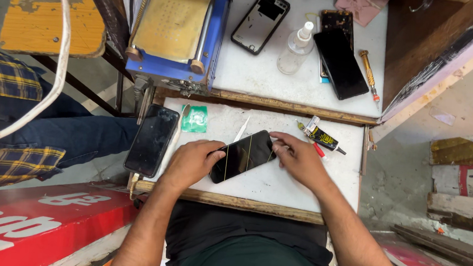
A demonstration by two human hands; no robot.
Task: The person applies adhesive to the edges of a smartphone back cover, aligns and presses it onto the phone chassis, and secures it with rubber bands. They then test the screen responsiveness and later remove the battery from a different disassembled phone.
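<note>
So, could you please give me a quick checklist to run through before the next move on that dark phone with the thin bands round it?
1. Both hands on the phone: ok; left hand at its lower end, right hand at its upper end.
2. Phone lies over the white board: ok.
3. Thin bands cross the screen: ok, three show.
4. Glue tube within reach: ok, beside the right hand.
5. Glue tube capped: cannot tell.
6. Second phone clear of the work: ok, at the board's left edge.
</note>
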